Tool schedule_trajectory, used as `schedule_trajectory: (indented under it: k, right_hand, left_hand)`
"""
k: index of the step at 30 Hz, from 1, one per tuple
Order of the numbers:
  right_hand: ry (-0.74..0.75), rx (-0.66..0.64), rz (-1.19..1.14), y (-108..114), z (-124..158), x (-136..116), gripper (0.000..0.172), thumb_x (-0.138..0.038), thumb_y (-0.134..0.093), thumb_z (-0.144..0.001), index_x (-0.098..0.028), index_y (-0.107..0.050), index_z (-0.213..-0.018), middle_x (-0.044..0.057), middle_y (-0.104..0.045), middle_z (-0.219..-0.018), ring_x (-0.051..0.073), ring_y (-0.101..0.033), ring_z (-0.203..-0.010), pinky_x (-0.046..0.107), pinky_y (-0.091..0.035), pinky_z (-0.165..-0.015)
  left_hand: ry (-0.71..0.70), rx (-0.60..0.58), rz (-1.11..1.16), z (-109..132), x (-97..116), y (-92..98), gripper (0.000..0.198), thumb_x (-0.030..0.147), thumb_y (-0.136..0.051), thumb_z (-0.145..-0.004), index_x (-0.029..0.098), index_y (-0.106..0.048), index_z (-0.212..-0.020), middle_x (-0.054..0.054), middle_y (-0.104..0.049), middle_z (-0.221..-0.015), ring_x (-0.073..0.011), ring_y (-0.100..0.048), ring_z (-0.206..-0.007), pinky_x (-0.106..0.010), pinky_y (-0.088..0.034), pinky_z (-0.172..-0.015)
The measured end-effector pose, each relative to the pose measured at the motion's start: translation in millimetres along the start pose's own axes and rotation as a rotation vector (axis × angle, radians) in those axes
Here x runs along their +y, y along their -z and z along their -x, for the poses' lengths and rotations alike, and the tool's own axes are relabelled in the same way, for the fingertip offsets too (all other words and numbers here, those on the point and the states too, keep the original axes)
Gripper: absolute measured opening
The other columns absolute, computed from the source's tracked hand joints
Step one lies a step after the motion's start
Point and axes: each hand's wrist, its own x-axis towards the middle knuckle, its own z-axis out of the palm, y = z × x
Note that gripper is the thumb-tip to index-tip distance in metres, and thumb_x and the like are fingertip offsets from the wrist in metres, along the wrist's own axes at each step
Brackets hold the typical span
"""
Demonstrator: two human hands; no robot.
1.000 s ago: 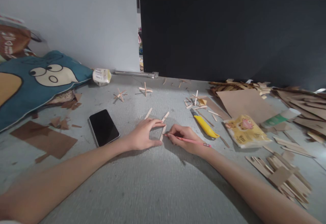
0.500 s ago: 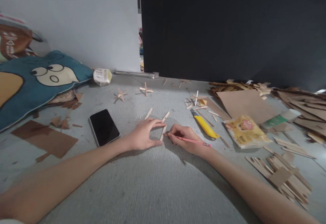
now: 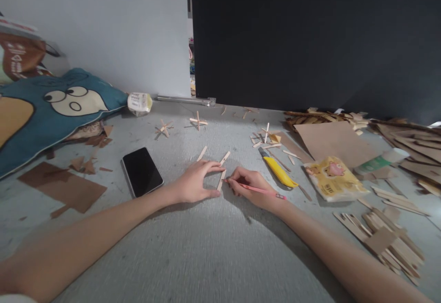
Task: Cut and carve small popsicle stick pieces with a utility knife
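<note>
My right hand [image 3: 251, 185] is closed around a pink pencil [image 3: 257, 189]. The pencil's tip meets a short wooden craft stick [image 3: 222, 180] lying on the table. My left hand [image 3: 195, 181] pins that stick, fingertips at its upper part and thumb at its lower end. Just beyond the fingers, another stick piece [image 3: 225, 157] lies at an angle. A further wooden stick [image 3: 202, 153] pokes out behind my left hand, its lower end hidden. To the right of my right hand lies a yellow utility knife [image 3: 278, 168].
A phone [image 3: 142, 172] lies left of my left hand. Small crossed-stick pieces [image 3: 198, 121] stand farther back. At right are a tissue pack [image 3: 333, 179], a green-and-white tube [image 3: 381, 161], a bundle of sticks [image 3: 382, 241] and cardboard [image 3: 324, 140]. A blue cushion [image 3: 65, 105] sits at far left.
Both hands stay nearly in place, with the pencil tip still at the stick. The whole view has shifted very slightly.
</note>
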Motion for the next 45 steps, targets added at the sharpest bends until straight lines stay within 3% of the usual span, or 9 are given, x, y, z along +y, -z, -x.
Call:
schedule_trajectory:
  k: [28,45]
  right_hand:
    - [0.019,-0.015,0.076,1.9,2.1,0.4,0.027,-0.044,-0.06,-0.094,-0.023,-0.056,-0.078,-0.003,-0.055,-0.064,0.012,-0.043,-0.056,0.025,-0.032,-0.052]
    - [0.049,-0.013,0.086,2.1,1.8,-0.2,0.026,-0.042,-0.061,-0.093,-0.022,-0.055,-0.077,-0.003,-0.054,-0.064,0.012,-0.042,-0.057,0.025,-0.033,-0.053]
  left_hand:
    - [-0.055,0.014,-0.001,0.0,-4.5,-2.4,0.067,0.038,-0.084,-0.081,0.027,-0.057,-0.141,-0.011,-0.065,-0.147,-0.0352,-0.053,-0.14,-0.054,-0.037,-0.117]
    - [-0.038,0.007,0.011,0.4,-6.0,-3.7,0.068,0.042,-0.083,-0.082,0.027,-0.055,-0.143,-0.012,-0.065,-0.146,-0.0356,-0.051,-0.141,-0.055,-0.037,-0.117]
